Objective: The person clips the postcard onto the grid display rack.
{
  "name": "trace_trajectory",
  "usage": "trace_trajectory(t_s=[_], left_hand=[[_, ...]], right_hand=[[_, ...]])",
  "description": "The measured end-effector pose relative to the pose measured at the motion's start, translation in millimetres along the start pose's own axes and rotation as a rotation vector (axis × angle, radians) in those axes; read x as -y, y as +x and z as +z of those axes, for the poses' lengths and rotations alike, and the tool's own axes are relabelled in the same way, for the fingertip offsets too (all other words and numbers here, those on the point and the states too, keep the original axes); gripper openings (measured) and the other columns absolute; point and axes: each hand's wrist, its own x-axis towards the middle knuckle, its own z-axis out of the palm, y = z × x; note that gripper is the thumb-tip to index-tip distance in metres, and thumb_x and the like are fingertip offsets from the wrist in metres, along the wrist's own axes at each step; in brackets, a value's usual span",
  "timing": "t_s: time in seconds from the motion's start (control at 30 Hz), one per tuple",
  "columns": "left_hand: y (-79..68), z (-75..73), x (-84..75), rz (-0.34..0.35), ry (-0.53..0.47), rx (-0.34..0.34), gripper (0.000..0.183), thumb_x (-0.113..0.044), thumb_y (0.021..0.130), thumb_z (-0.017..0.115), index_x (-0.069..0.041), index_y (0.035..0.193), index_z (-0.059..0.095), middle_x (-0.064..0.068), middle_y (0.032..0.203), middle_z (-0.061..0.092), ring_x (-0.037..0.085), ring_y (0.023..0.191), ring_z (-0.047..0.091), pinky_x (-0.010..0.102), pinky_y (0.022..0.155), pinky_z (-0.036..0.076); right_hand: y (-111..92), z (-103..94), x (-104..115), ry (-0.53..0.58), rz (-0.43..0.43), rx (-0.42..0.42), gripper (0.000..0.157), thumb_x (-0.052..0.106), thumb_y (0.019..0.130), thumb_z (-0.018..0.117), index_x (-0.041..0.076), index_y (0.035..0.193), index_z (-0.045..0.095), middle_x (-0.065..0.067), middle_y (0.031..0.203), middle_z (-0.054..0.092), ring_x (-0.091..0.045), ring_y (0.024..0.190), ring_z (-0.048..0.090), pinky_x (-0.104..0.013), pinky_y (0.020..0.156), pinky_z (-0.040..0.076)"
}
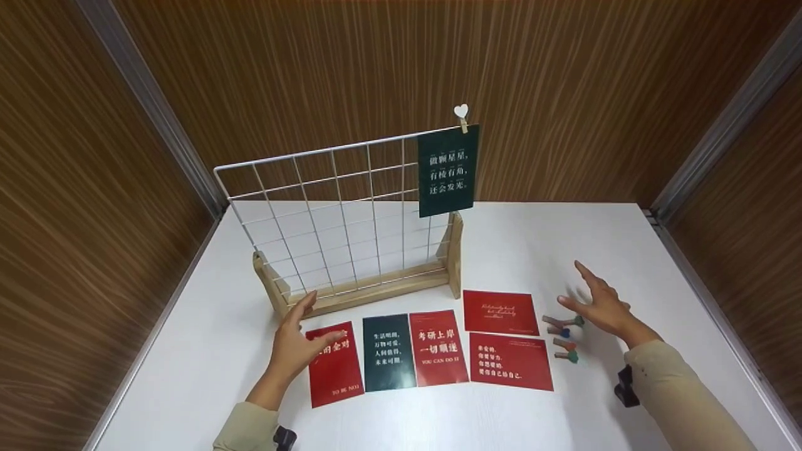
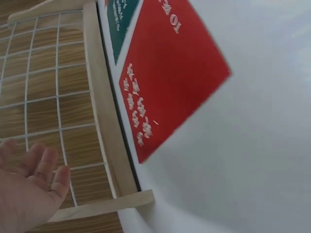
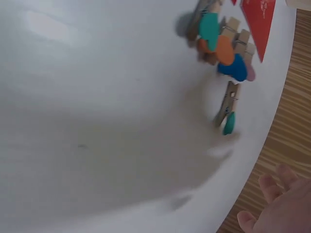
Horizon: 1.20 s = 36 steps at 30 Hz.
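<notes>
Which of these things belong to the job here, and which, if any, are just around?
Likely part of the job:
- rack
- hung card
- heart peg, clipping that card
- loose cards
- loose pegs

Probably just surroundings or worn gear:
- table
- walls
- wrist cameras

Small booth (image 1: pixel 351 69), its wider setting not determinable. Wood-grain panels (image 1: pixel 69 175) rise behind and on both sides of a white table (image 1: pixel 532 244); grey metal strips (image 1: pixel 151 94) run upward where side and back panels meet.
</notes>
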Motion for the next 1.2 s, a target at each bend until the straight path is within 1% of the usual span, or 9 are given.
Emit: trace_trajectory(t_s=[0.07,0.2,0.37,0.53,0.63,0.77,0.87,1.03,1.2], left_hand=[[-2.3,-1.0,4.6,-0.026,0.006,0.003,0.091,-0.029,0.070,0.086,-0.017,0.146,0.037,0.008,0.143,0.043,0.028,0.126,0.043,0.055,0.098,0.038],[-6.0,-2.0,14.0,-0.065,0.005,0.006,0.090,-0.026,0.071,0.085,-0.019,0.146,0.037,0.007,0.144,0.043,0.028,0.127,0.043,0.055,0.100,0.036],[-7.7,-1.4,25.9,-0.079,0.012,0.016,0.088,-0.024,0.072,0.084,-0.014,0.145,0.037,0.011,0.142,0.044,0.031,0.125,0.044,0.055,0.100,0.036],[-5.8,-1.7,36.9,-0.095,-0.006,0.038,0.084,-0.020,0.073,0.084,-0.010,0.144,0.039,0.015,0.139,0.047,0.034,0.125,0.044,0.054,0.100,0.035],[-4.3,-2.2,42.5,-0.112,-0.023,0.049,0.083,-0.018,0.074,0.083,-0.010,0.144,0.039,0.016,0.139,0.047,0.034,0.126,0.043,0.053,0.101,0.035],[-3.8,-2.7,50.1,-0.146,-0.038,0.063,0.082,-0.017,0.074,0.083,-0.010,0.143,0.040,0.015,0.141,0.045,0.035,0.129,0.041,0.048,0.098,0.040],[-3.8,-3.0,56.7,-0.181,-0.026,0.079,0.082,-0.018,0.074,0.084,-0.011,0.143,0.041,0.015,0.142,0.044,0.035,0.130,0.040,0.046,0.096,0.043],[-2.1,-1.4,64.7,-0.216,0.029,0.103,0.081,-0.018,0.073,0.084,-0.010,0.142,0.042,0.016,0.140,0.047,0.034,0.126,0.044,0.047,0.097,0.042],[-0.8,-0.4,65.7,-0.227,0.060,0.111,0.080,-0.014,0.074,0.083,-0.011,0.143,0.042,0.016,0.136,0.051,0.034,0.124,0.047,0.048,0.096,0.043]], right_hand=[[-3.7,2.1,-4.9,0.004,-0.006,0.006,0.091,0.052,0.090,0.057,0.009,0.152,0.006,-0.036,0.147,0.016,-0.063,0.128,0.011,-0.084,0.085,0.002],[-9.7,7.1,-14.1,-0.004,-0.020,0.014,0.085,0.048,0.091,0.057,0.007,0.151,0.013,-0.035,0.145,0.023,-0.060,0.129,0.016,-0.081,0.089,0.008],[-15.5,13.1,-25.8,0.006,-0.052,0.005,0.081,0.043,0.091,0.060,0.006,0.150,0.019,-0.033,0.143,0.031,-0.055,0.130,0.024,-0.077,0.092,0.017],[-20.7,16.8,-37.0,0.049,-0.122,-0.018,0.078,0.037,0.091,0.063,0.001,0.148,0.023,-0.035,0.139,0.036,-0.056,0.127,0.030,-0.073,0.093,0.026],[-23.0,18.2,-41.7,0.058,-0.139,-0.030,0.078,0.037,0.091,0.064,0.000,0.147,0.024,-0.035,0.137,0.038,-0.056,0.125,0.033,-0.070,0.093,0.030],[-25.4,20.2,-46.4,0.068,-0.146,-0.048,0.072,0.035,0.091,0.064,-0.001,0.144,0.030,-0.033,0.136,0.041,-0.053,0.124,0.036,-0.066,0.095,0.031],[-26.6,21.7,-48.8,0.073,-0.150,-0.049,0.066,0.033,0.092,0.063,-0.001,0.141,0.035,-0.031,0.134,0.045,-0.051,0.124,0.038,-0.065,0.097,0.031],[-26.9,23.0,-52.2,0.070,-0.148,-0.042,0.059,0.027,0.092,0.064,-0.002,0.138,0.040,-0.029,0.130,0.050,-0.050,0.122,0.041,-0.066,0.098,0.028],[-26.1,23.5,-54.5,0.059,-0.144,-0.036,0.056,0.023,0.092,0.064,-0.003,0.137,0.042,-0.028,0.131,0.050,-0.049,0.125,0.039,-0.065,0.099,0.026]])
